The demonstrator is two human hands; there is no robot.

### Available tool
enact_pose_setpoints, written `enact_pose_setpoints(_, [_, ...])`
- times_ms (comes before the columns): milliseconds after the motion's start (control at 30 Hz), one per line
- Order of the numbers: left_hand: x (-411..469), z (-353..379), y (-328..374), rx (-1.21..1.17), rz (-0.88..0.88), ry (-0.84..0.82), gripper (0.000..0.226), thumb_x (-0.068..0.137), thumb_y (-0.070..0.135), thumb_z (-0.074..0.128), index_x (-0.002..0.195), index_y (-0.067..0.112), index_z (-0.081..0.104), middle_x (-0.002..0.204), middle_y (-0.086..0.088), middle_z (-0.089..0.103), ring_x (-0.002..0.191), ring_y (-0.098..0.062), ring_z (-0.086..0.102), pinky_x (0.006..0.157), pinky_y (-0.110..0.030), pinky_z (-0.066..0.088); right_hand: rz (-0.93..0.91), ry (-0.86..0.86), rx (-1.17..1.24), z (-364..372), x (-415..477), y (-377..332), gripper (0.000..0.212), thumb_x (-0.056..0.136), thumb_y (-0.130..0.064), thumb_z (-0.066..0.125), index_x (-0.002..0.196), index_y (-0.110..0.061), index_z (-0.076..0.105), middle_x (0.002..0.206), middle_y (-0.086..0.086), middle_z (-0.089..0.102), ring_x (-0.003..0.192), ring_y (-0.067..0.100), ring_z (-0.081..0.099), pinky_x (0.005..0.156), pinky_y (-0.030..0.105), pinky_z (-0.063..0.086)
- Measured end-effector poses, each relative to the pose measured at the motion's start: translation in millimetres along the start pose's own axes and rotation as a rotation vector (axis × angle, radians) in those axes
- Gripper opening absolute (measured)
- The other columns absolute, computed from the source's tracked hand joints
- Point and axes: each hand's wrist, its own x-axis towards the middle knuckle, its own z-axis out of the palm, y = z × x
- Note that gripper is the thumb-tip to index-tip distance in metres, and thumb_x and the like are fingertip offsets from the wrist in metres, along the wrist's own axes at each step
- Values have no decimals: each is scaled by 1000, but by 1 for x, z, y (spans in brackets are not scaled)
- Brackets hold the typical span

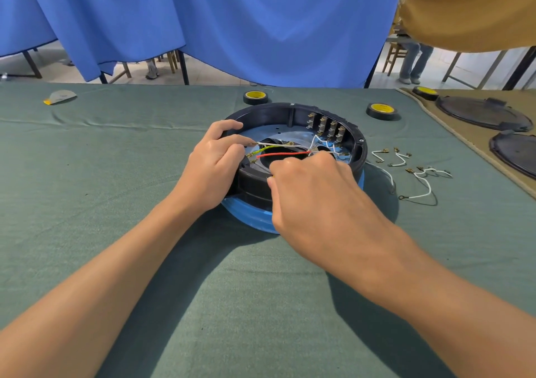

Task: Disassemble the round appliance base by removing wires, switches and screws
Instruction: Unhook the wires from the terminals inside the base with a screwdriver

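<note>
Round black plastic appliance base (359, 149) on green-cloth worktop (116, 189), under both hands. L hand (213, 164) fingers curl round its rim. R hand (316, 197) fingers curled, grip hidden, can't tell. Thin red wire (282, 154) runs btwn fingertips.

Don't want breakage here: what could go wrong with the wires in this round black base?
The thin red wire runs straight towards the right hand; a hard tug might tear it off its terminal. The loose white wires lie on the green cloth beside the round black plastic base; the right forearm could scatter them.
</note>
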Motion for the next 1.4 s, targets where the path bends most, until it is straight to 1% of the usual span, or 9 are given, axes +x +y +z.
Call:
enact_pose_setpoints(200, [0,0,-1,-9,7,-10,34,84,30,32,94,31,64,131,12,45,120,-4,42,105,-36,34,31,-22,-1,-1,-3,13,30,90,-28,50,70,-22,30,73,3,47,67,29,42,57,30,28])
enact_pose_setpoints(300, [0,1,-2,-19,10,-8,34,84,30,32,94,32,64,131,11,46,121,-5,43,105,-34,35,33,-27,31,-5,-6,17,38,93,-28,47,61,-22,27,59,-2,39,53,17,35,48,22,20])
enact_pose_setpoints(367, [0,1,-3,-23,12,-9,34,84,29,32,94,32,65,132,11,46,121,-5,43,104,-34,35,29,-32,85,-7,-6,17,44,96,-29,46,59,-24,23,55,-5,32,50,12,29,49,28,21])
enact_pose_setpoints(567, [0,1,-3,-4,15,-9,35,84,29,32,96,32,64,132,11,46,123,-5,42,104,-32,34,29,-66,151,-7,-1,19,45,97,-28,46,57,-25,24,57,-5,29,60,24,31,63,34,33])
enact_pose_setpoints(800, [-1,2,-3,-2,12,3,34,84,29,31,96,34,63,130,13,45,118,-2,43,105,-36,34,49,-32,85,-3,-3,11,35,93,-27,48,65,-21,30,65,1,41,63,25,40,49,27,22])
enact_pose_setpoints(867, [-1,2,-2,-8,8,6,34,84,29,31,95,33,63,131,11,46,118,-3,43,106,-39,34,40,-19,58,-5,-3,4,27,91,-25,51,71,-22,33,67,1,39,67,29,43,53,30,25])
enact_pose_setpoints(1133, [-1,1,0,-6,-5,0,36,83,28,31,96,32,65,134,8,47,122,-7,43,107,-45,33,46,5,16,-1,-7,-3,44,90,-14,47,63,-22,13,60,-1,26,53,23,29,58,34,34])
enact_pose_setpoints(1300, [-1,1,-1,-16,5,6,34,84,27,32,95,32,65,132,9,47,122,-6,43,108,-45,32,75,-15,61,-1,-8,9,24,91,-26,49,74,-23,33,80,6,54,75,33,53,62,33,31])
enact_pose_setpoints(1400, [-1,1,-2,-6,8,3,35,84,28,32,96,32,64,132,9,46,123,-7,43,108,-45,31,74,-4,42,-2,-10,9,20,90,-25,49,74,-22,38,73,2,51,69,31,50,60,31,27])
